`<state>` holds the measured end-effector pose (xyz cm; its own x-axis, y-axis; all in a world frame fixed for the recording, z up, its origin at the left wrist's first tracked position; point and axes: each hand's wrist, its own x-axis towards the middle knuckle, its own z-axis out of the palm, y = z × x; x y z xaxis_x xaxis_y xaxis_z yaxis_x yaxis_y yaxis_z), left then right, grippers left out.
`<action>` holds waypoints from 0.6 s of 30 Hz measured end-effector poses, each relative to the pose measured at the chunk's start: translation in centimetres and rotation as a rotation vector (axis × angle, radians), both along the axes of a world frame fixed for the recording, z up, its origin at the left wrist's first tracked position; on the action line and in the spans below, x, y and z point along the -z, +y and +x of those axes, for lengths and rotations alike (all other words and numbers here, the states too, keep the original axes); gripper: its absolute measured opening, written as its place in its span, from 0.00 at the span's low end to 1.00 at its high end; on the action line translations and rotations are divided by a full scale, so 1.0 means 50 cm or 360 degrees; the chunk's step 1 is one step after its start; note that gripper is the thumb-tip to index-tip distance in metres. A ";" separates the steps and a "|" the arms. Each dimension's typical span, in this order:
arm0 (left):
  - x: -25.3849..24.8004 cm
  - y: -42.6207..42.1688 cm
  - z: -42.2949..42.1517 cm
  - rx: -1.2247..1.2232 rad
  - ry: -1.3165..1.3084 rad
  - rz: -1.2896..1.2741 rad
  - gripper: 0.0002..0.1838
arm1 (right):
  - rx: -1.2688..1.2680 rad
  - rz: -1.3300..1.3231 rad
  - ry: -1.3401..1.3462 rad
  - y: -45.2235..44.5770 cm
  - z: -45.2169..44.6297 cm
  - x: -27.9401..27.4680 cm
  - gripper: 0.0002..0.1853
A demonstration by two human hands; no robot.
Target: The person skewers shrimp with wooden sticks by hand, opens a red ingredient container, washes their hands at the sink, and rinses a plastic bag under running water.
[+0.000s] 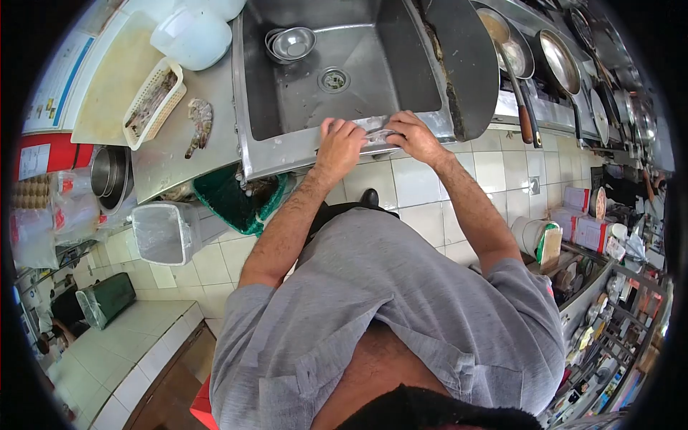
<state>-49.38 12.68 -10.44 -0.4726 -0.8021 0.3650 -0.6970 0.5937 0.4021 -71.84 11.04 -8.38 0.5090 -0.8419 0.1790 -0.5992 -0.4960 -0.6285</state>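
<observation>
1. Basket [166, 115], left of the sink [287, 152]: cream perforated plastic, long and narrow, filled with greyish, prawn-like pieces. Tipping judged possible if its wall were knocked by a sleeve or arm.
2. Loose prawn [199, 125], on the bench [213, 86] between basket and sink: banded, curved, dark at the lower end; smooth metal beneath. Sliding could be caused by wetness or a brush of the arm.
3. Green bin [251, 223], below the sink's left front corner: wide-mouthed, dark debris inside. A dropped scrap could miss its mouth and be left on the glazed tiles [418, 183].
4. Metal bowls [294, 44], in the sink's far left corner: round, thin, shiny. Contamination by splashes judged possible.
5. Left hand [340, 147], at the sink's front rim: fingers curled, gripping one end of a small item [376, 136].
6. Item, held between both hands over that rim: greyish, glossy, seemingly soft; identity not certain. Slipping could be caused by a slick surface, tearing by uneven pull.
7. Drain [333, 80], in the sink floor: round, metal; blockage could be caused by fallen scraps.
8. Right hand [417, 140], same rim: item's other end pinched by bent fingers; exact contact partly hidden.
</observation>
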 end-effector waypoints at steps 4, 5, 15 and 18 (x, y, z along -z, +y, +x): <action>0.008 -0.004 -0.006 0.0016 0.0011 -0.0038 0.07 | -0.0081 0.0037 0.0059 -0.007 -0.015 0.019 0.16; 0.009 -0.005 -0.005 0.0020 0.0020 -0.0047 0.07 | -0.0096 0.0039 0.0046 -0.008 -0.016 0.023 0.16; -0.006 0.002 0.006 -0.0030 0.0078 0.0001 0.07 | 0.0027 0.0039 0.0042 0.002 -0.036 0.029 0.15; -0.027 0.001 0.000 -0.0025 -0.0011 0.0111 0.09 | 0.0001 -0.0055 0.0018 0.004 -0.034 0.026 0.15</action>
<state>-49.40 12.71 -9.07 -0.4622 -0.8329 0.3045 -0.7090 0.5533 0.4372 -73.55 11.26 -9.69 0.5106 -0.8358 0.2020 -0.6068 -0.5167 -0.6041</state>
